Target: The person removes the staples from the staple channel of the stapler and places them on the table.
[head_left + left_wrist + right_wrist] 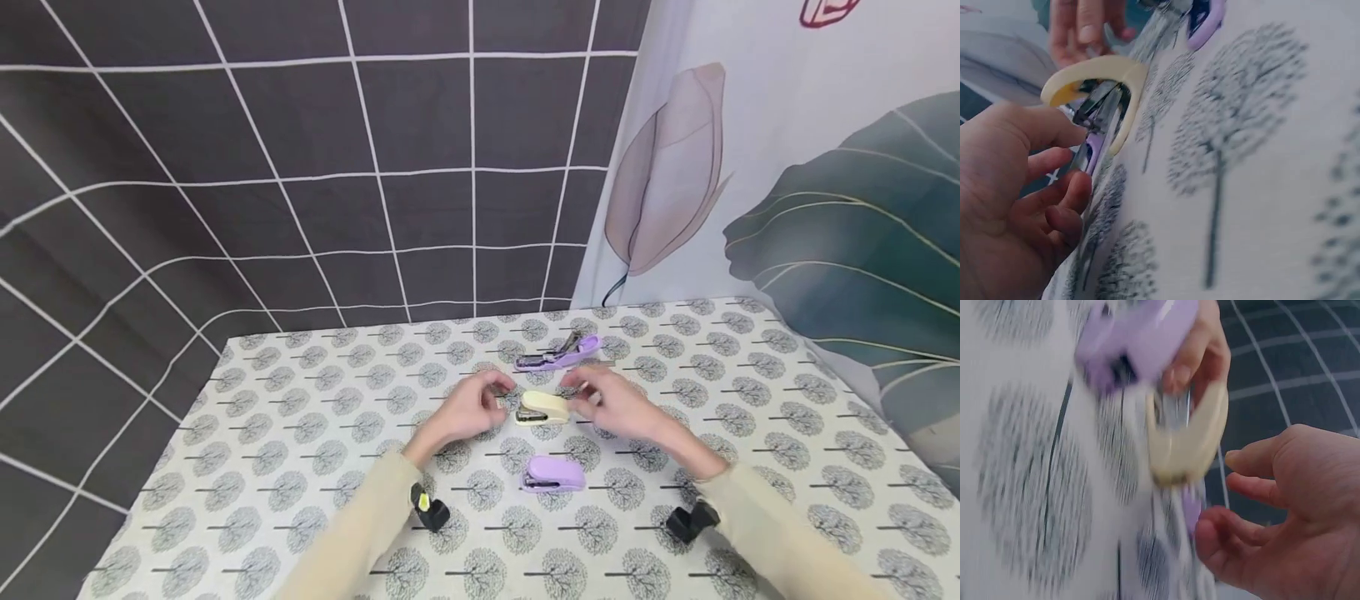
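A pale yellow stapler (547,406) (1100,67) (1179,456) rests on the patterned cloth, its metal front end toward the left. My left hand (472,406) (1004,187) hovers at that front end, fingers loosely bent and holding nothing. At the stapler's rear end is my right hand (617,406) (1297,500), thumb and fingers apart with a gap between them. Closer to me lies a purple stapler (555,472) (1141,337). Beyond the hands another purple stapler (562,358) lies with its metal arm swung up.
The tablecloth (315,508) is white with grey tree prints. A dark curtain with white grid lines (420,208) hangs behind and left; a floral-printed curtain (675,250) hangs at the back right. Small black wrist cameras (431,510) sit on both sleeves.
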Action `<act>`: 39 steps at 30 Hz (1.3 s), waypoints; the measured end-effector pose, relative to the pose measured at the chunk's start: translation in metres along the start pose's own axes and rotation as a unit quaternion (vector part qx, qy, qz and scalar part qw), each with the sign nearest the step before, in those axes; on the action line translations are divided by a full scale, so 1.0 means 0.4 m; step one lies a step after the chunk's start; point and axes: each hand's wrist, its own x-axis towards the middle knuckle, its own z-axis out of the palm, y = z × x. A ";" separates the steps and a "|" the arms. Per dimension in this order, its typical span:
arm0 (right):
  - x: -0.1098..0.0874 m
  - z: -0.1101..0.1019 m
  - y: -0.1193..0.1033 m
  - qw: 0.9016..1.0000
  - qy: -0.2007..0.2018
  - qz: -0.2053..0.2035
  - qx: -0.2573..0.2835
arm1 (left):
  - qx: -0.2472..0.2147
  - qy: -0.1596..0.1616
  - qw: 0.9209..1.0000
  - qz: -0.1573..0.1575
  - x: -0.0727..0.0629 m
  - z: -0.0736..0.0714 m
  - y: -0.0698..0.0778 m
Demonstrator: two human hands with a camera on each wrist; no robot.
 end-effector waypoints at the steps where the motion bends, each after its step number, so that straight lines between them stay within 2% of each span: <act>1: 0.005 0.007 -0.012 1.000 0.001 -0.012 -0.011 | 0.006 -0.001 1.000 0.005 -0.006 0.005 0.004; 5: 0.025 0.040 -0.046 0.997 0.017 -0.040 -0.060 | 0.046 0.017 0.998 0.033 -0.012 0.032 0.005; 9: 0.040 0.067 -0.059 0.995 0.019 -0.053 -0.079 | 0.112 0.055 0.990 0.059 -0.010 0.054 0.005; 12: 0.045 0.081 -0.058 0.995 0.016 -0.058 -0.083 | 0.137 0.073 0.986 0.066 -0.006 0.066 0.002; 21: 0.056 0.082 -0.050 0.993 0.012 -0.071 -0.096 | 0.142 0.091 0.982 0.083 0.000 0.071 -0.004; 30: 0.057 0.077 -0.053 0.992 0.003 -0.064 -0.107 | 0.145 0.089 0.981 0.092 0.004 0.072 -0.002; 39: 0.045 0.056 -0.046 0.995 0.022 -0.085 -0.053 | 0.153 0.086 0.981 0.080 0.005 0.073 -0.004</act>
